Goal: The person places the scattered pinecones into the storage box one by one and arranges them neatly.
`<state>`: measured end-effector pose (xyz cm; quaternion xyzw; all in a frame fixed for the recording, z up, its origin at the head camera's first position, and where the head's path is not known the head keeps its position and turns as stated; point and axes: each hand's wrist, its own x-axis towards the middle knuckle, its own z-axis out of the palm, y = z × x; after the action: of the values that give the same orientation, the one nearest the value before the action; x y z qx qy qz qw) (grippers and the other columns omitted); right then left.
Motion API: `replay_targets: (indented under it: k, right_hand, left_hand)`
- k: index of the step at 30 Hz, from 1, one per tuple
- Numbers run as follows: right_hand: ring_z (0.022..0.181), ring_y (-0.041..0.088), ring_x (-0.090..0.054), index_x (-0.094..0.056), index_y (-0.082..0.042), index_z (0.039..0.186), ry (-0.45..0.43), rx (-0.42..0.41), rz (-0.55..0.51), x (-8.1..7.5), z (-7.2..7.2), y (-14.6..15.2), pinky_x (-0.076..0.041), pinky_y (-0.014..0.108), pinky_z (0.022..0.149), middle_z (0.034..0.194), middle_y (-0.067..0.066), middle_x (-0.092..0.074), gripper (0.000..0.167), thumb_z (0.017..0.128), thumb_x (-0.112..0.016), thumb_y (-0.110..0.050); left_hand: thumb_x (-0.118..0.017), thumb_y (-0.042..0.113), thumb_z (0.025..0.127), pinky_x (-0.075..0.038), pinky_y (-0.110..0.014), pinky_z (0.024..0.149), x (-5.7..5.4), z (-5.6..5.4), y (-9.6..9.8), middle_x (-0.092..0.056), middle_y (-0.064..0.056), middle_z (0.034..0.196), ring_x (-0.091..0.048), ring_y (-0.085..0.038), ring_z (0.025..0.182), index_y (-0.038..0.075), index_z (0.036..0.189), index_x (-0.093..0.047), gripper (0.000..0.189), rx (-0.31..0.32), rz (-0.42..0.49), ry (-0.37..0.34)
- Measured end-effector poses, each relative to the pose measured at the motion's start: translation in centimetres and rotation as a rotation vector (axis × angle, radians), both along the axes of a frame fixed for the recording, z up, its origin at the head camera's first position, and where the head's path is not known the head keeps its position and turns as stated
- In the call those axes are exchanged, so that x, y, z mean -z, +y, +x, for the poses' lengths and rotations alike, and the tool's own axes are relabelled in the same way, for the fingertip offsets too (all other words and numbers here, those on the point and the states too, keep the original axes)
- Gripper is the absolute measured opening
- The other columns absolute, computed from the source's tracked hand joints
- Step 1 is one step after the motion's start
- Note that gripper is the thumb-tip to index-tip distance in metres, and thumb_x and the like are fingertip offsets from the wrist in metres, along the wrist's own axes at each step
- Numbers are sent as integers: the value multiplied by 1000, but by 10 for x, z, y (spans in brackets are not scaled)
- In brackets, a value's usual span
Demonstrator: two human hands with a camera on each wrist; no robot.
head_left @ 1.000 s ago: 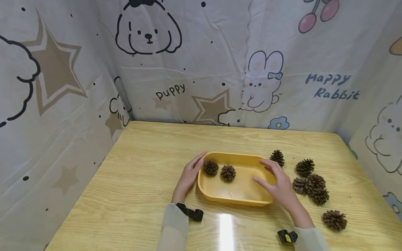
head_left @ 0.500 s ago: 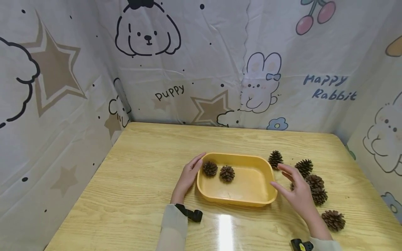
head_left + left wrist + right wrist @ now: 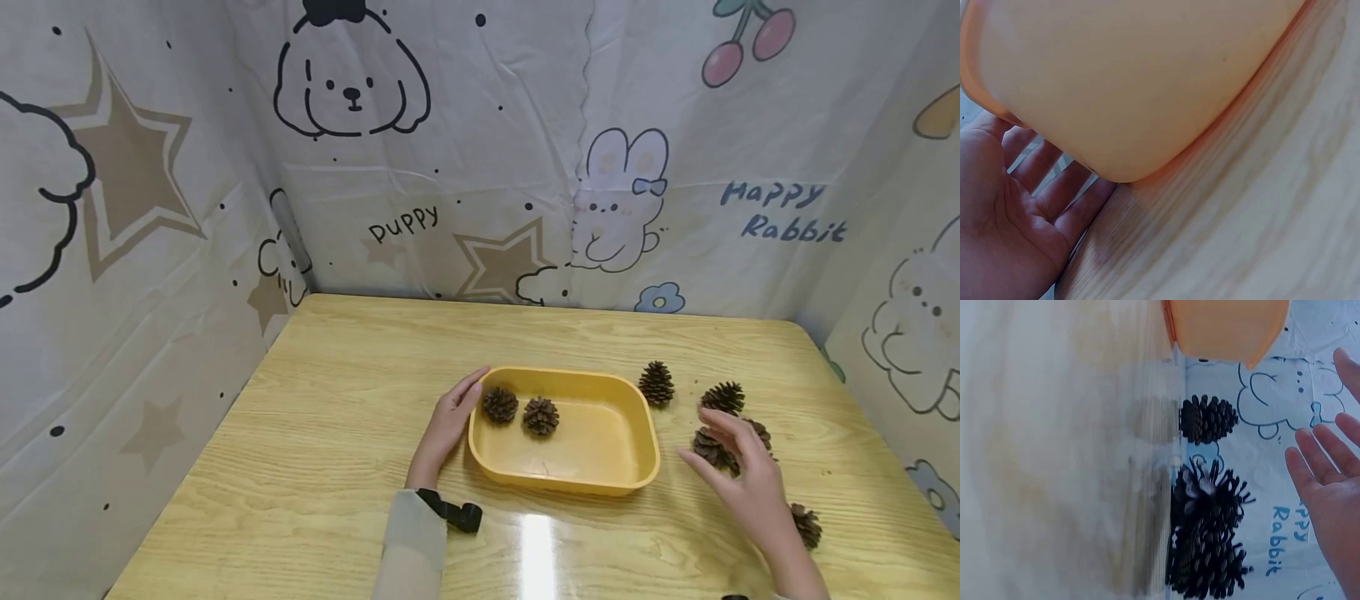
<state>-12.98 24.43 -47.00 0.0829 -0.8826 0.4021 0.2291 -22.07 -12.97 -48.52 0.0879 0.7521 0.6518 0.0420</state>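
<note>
A yellow plastic tray (image 3: 600, 482) stands on the table with two pine cones, a left one (image 3: 500, 406) and one beside it (image 3: 541, 417), in its left part. My left hand (image 3: 448, 417) rests against the tray's left end; in the left wrist view its extended fingers lie along the outer wall. Over the cluster of pine cones (image 3: 708, 448) on the right hovers my right hand (image 3: 750, 475), thumb and fingers spread with nothing between them. In the right wrist view that hand's fingers (image 3: 1329, 450) are apart from the cones, and part of the cluster is hidden behind the hand in the head view.
An upright pine cone (image 3: 656, 384) stands just right of the tray's far corner, with another (image 3: 723, 398) farther right. One more cone (image 3: 806, 525) lies partly behind my right wrist. A printed curtain (image 3: 420, 167) borders the table (image 3: 337, 400) at the back and sides.
My right hand has moved right, from above the tray's right part to above the pine cones outside. The left hand stays at the tray's left end. The two cones inside have not moved.
</note>
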Motion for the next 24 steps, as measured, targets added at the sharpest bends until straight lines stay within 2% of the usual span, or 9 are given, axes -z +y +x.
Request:
replay_targets:
  k: [6, 10, 13, 19, 24]
  right_hand:
    - [114, -23, -43, -53, -4, 136, 23, 79, -5, 1, 12, 10, -35, -6, 96, 128, -34, -42, 66, 76, -80, 3]
    - [114, -23, -42, -54, -1, 134, 32, 135, -7, 1, 22, 18, -35, -6, 95, 128, -35, -41, 66, 74, -79, 7]
    - [112, -25, -39, -54, -1, 134, 25, 186, 5, 1, 31, 24, -33, -8, 93, 126, -38, -38, 63, 77, -79, 4]
    - [112, -27, -35, -55, -4, 135, 38, 270, 23, 3, 44, 38, -31, -9, 92, 124, -42, -38, 66, 74, -79, 7]
    - [112, -27, -33, -55, -6, 136, 1, 318, 18, 10, 50, 49, -30, -9, 91, 123, -43, -38, 66, 76, -80, 4]
  left_hand:
    - [-43, 25, 106, -32, -46, 121, 3, -1, 1, -46, -13, 152, -39, -31, 144, 10, 146, -48, 43, 10, -12, 4]
    - [-43, 26, 106, -31, -48, 121, 19, -9, 3, -46, -13, 152, -38, -32, 144, 12, 146, -48, 43, 1, -13, 7]
    - [-44, 31, 105, -31, -47, 122, 30, -16, 4, -46, -10, 152, -39, -30, 144, 15, 145, -49, 43, -19, -16, 6]
    - [-46, 39, 104, -32, -45, 122, 33, -18, 3, -48, -5, 151, -40, -25, 144, 23, 143, -52, 43, -38, -20, 2]
    - [-46, 38, 104, -32, -46, 121, 34, -19, 2, -48, -5, 151, -40, -26, 144, 22, 143, -52, 43, -47, -22, 9]
